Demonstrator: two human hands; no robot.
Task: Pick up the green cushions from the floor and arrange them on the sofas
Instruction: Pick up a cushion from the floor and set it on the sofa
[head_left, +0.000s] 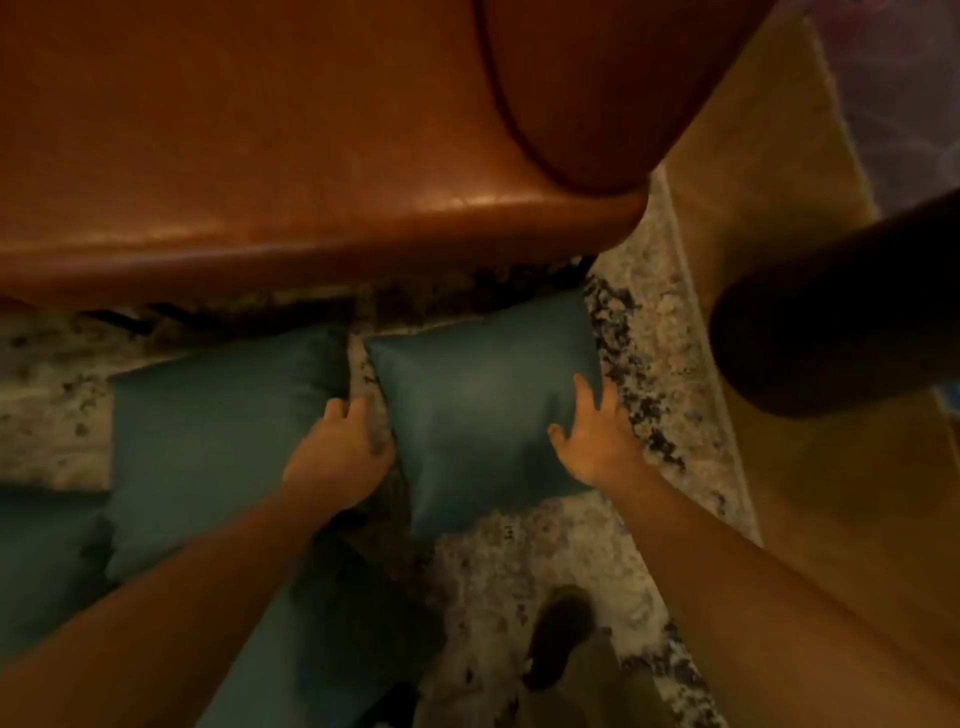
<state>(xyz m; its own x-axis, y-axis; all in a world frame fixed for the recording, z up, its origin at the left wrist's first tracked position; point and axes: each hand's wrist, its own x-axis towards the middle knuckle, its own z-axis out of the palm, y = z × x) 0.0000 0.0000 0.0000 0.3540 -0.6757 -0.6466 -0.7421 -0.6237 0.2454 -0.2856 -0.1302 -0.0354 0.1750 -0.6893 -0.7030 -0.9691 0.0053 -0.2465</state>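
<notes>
Several green cushions lie on the patterned rug in front of a brown leather sofa (311, 156). The right cushion (478, 400) lies flat between my two hands. My left hand (340, 452) is at its left edge, fingers curled down into the gap beside it. My right hand (592, 436) rests on its right edge with fingers spread. A second cushion (208, 441) lies to the left, touching my left hand. Two more green cushions show at the far left (41, 561) and under my left forearm (322, 634).
The sofa's rounded armrest (597, 93) rises at the top right. A dark cylindrical object (831, 322) stands at the right over bare wooden floor (831, 493). The speckled rug (519, 571) covers the floor, and my shoe (561, 634) stands on it.
</notes>
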